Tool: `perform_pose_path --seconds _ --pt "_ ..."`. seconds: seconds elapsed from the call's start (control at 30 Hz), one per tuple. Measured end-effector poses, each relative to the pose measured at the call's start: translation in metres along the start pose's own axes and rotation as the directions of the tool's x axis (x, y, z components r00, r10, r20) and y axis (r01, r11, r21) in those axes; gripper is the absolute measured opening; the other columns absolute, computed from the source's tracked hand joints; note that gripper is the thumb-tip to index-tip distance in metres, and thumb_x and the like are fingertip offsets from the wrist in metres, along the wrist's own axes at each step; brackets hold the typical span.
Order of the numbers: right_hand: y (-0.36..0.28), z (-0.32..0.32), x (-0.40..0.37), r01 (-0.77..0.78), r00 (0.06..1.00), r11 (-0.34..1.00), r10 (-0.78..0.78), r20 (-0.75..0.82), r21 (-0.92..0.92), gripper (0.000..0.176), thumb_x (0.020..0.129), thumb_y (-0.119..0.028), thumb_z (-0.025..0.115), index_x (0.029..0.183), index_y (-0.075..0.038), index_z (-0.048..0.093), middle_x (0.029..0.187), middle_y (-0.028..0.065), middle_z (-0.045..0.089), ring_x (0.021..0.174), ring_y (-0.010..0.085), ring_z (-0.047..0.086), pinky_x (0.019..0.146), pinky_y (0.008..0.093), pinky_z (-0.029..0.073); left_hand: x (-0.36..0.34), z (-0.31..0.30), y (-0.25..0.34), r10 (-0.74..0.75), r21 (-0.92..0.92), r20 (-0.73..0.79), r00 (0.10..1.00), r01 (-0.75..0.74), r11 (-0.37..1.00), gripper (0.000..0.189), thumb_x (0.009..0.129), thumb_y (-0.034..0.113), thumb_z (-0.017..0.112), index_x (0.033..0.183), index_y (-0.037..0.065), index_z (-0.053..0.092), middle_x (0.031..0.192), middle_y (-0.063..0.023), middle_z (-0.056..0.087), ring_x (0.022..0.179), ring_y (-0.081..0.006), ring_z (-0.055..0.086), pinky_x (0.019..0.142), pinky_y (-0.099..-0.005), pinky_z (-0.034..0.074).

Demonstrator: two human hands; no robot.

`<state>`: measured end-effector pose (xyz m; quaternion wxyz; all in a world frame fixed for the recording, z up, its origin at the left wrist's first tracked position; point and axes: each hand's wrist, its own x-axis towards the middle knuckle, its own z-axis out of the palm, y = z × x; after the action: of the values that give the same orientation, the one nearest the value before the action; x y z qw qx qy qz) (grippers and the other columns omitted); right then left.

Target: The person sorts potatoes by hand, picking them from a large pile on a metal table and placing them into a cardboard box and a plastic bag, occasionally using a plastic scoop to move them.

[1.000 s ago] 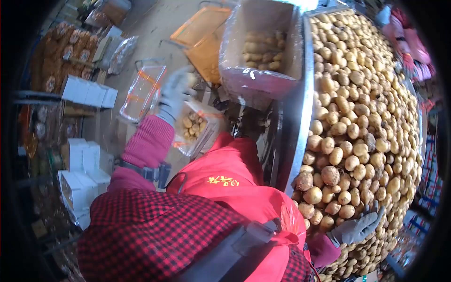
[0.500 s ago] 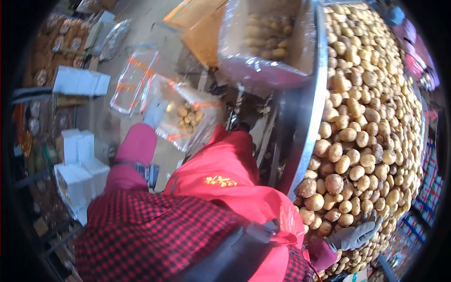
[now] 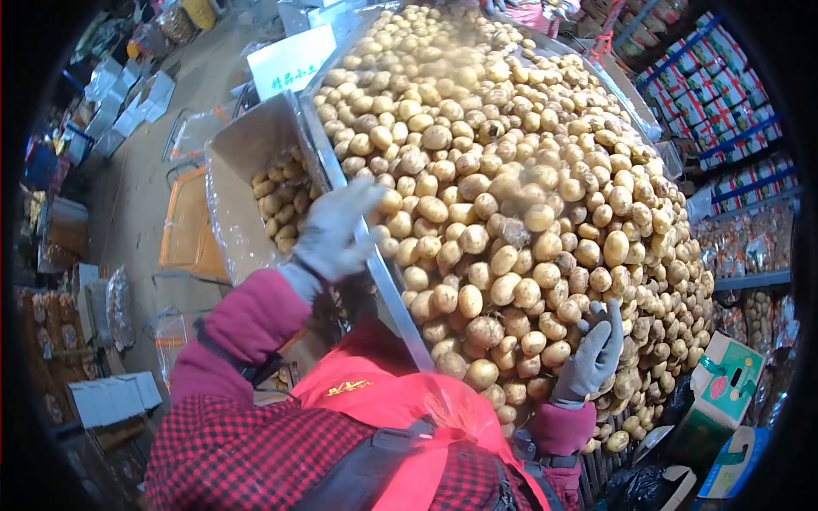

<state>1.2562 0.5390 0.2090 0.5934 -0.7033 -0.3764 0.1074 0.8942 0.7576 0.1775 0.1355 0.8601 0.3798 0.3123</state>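
A large heap of potatoes (image 3: 503, 289) fills the metal-edged table in front of me. My left hand (image 3: 334, 230), in a grey glove and slightly blurred, hovers over the metal rim (image 3: 396, 319) at the near side of the heap. Its fingers stretch toward the potatoes, and I see nothing held in them. My right hand (image 3: 594, 353), also gloved, rests against the potatoes at the right with its fingers apart. Beside the rim, left of the heap, stands a plastic-lined box (image 3: 234, 153) with potatoes inside, partly covered by my left forearm.
An orange crate (image 3: 189, 226) lies on the floor at left. A white sign (image 3: 291, 61) stands at the table's far left corner. Green cartons (image 3: 724, 383) sit at the lower right, and shelves with stacked packs (image 3: 711, 94) line the right. Another person is at the far end.
My view has swung right toward the heap. My left hand has risen from a lined crate of potatoes near the floor to the table's rim. My right hand stays on the heap.
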Motion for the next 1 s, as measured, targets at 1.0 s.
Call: perform_pose_path --seconds 1.0 --pt "-0.043 0.162 0.181 0.420 0.876 0.811 -0.244 0.416 -0.407 0.038 0.092 -0.007 0.071 0.129 -0.004 0.067 0.125 0.0156 0.069 0.117 0.0298 0.065 0.103 0.0391 0.051 0.259 0.172 -0.033 0.596 -0.197 0.290 0.749 -0.562 0.803 0.059 0.076 0.047 0.081 0.130 0.034 0.064 0.155 -0.0118 0.046 0.144 -0.0352 0.041 0.108 -0.0721 0.029"
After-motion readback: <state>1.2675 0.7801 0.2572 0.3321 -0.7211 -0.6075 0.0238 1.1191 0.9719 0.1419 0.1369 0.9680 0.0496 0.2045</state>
